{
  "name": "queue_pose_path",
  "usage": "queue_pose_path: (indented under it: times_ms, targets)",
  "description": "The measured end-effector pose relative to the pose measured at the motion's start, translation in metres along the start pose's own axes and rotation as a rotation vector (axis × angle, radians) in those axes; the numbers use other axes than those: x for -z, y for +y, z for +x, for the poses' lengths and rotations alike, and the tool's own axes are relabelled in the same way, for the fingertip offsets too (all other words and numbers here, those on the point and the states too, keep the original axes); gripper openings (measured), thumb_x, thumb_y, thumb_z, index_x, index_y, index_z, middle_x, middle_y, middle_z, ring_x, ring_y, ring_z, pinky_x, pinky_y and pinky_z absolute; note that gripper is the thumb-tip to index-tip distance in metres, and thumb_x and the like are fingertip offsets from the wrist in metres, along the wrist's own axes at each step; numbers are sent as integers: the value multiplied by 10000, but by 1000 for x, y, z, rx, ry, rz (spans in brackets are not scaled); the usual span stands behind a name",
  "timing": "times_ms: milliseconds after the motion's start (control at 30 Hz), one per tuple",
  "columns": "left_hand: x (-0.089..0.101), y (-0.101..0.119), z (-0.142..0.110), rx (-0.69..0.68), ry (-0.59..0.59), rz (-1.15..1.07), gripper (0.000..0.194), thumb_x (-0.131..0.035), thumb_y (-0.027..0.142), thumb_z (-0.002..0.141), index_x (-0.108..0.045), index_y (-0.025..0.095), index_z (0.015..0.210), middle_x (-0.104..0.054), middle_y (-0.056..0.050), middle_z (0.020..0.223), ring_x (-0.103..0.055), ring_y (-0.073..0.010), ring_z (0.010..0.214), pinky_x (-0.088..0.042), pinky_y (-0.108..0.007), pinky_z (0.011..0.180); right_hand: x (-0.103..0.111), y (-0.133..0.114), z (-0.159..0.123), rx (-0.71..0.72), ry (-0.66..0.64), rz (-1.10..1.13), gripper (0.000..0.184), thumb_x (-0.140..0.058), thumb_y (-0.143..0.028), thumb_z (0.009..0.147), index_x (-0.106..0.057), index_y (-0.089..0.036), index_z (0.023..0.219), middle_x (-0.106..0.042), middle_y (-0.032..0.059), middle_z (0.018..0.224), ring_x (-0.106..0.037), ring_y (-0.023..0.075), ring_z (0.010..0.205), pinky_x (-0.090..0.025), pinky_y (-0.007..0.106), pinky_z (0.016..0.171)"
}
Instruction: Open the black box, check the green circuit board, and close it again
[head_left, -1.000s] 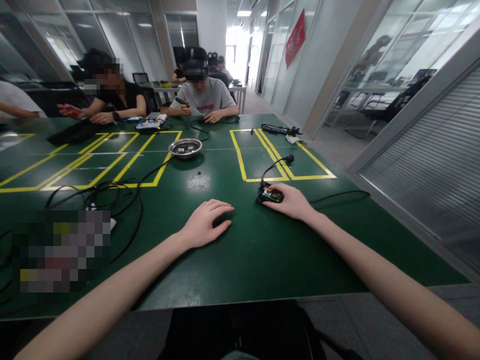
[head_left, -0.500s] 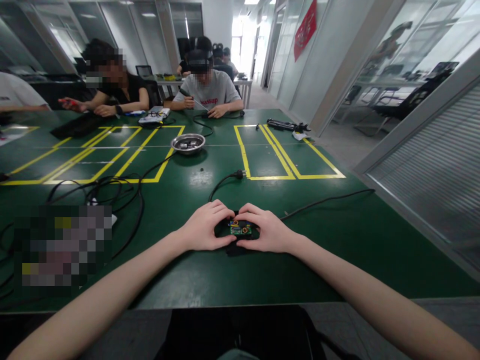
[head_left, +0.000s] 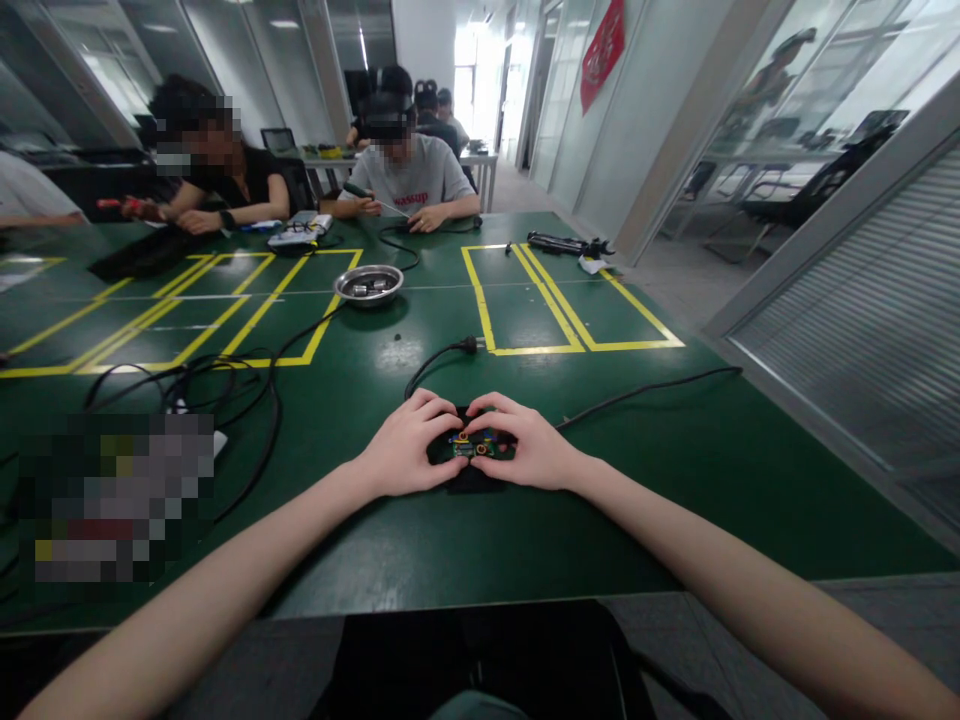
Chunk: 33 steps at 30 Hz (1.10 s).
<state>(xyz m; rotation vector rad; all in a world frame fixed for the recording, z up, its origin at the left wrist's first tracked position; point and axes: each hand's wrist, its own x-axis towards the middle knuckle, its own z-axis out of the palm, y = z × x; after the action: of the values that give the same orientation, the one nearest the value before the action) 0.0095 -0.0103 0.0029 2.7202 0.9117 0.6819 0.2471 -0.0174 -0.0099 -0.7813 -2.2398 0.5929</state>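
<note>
Near the front of the green table, a small green circuit board [head_left: 472, 450] with copper-coloured coils lies over a black case part [head_left: 474, 481]. My left hand [head_left: 412, 443] curls round the left side, thumb at the near edge and fingers at the far edge. From the right, my right hand [head_left: 536, 445] grips the same board in a matching pinch. The thumbs nearly meet at the front. Fingers cover much of the board's edges, and how deep it sits in the black part cannot be made out.
A black cord with a plug [head_left: 469, 345] lies beyond my hands. Another cable [head_left: 652, 392] runs off to the right. A metal bowl [head_left: 369, 287] holds small metal parts. Coiled cables [head_left: 202, 385] and a blurred-out item [head_left: 127, 500] lie left. Co-workers sit across the table [head_left: 600, 540].
The black part under the board has turned straighter and shows more behind the fingers. Both hands keep their hold with small finger shifts. The whole view has swung slightly.
</note>
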Motion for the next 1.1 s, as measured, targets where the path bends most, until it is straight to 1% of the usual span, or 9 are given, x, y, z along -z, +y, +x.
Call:
queue_pose_path:
  times_ms: [167,233,300,433,633,733,933,1033,1100]
  targets:
    - [4,-2,-2,27,52,12,318,-716,410,903,-702,185,1128,-666,-113,1136,-596,-273,1061,-557,-422,917,4,-2,1,-66,-70,-118,337,-767,-216,806,-665,-235,1127,-729,51,1105,-713,225,992,-568,345,855]
    - [8,-5,-3,34,52,-14,245,-666,376,945,-695,185,1095,-662,-94,1066,-625,-240,999,-553,-364,854,6,-2,2,-63,-66,-167,362,-780,-233,800,-656,-233,1140,-727,59,1107,-702,237,1004,-560,360,864]
    - [11,-8,-5,21,12,-38,162,-608,318,983,-691,184,1017,-664,-65,977,-644,-200,902,-529,-303,773,7,-1,2,-53,-62,-197,369,-792,-242,790,-654,-221,1132,-721,69,1088,-686,245,995,-557,375,866]
    - [10,-11,-7,40,-87,-13,148,-583,275,1006,-696,189,964,-669,-25,899,-639,-148,748,-470,-249,665,6,2,2,-50,-44,-192,392,-788,-231,786,-653,-201,1152,-707,83,1099,-667,247,995,-558,386,870]
    - [6,-14,-4,146,-83,101,160,-584,284,1018,-721,202,1024,-715,-32,975,-688,-170,817,-480,-254,690,4,4,2,-71,-17,-166,485,-797,-286,816,-637,-232,1270,-680,89,1196,-671,253,1060,-566,399,910]
    - [6,-15,-3,161,-73,115,171,-585,292,1023,-729,202,1036,-717,-34,970,-689,-168,802,-483,-255,688,5,7,3,-92,-9,-139,514,-809,-309,820,-629,-243,1296,-655,89,1250,-676,244,1058,-572,393,905]
    - [3,-18,-3,151,-48,87,180,-573,297,1030,-730,209,1034,-713,-30,955,-685,-161,782,-485,-249,678,1,12,8,-92,32,-124,432,-799,-253,812,-655,-228,1218,-677,71,1116,-666,231,969,-573,392,869]
    - [2,-20,-4,136,-31,83,183,-568,301,1035,-726,209,1040,-707,-29,948,-679,-158,770,-482,-248,675,1,11,9,-93,45,-112,459,-809,-311,821,-640,-234,1240,-653,76,1159,-654,205,899,-573,368,822]
    - [2,-21,-4,128,-14,78,196,-558,309,1042,-724,205,1037,-705,-32,952,-676,-158,772,-482,-250,676,5,11,8,-123,70,-118,426,-778,-357,856,-628,-232,1235,-620,88,1229,-630,164,801,-561,341,764]
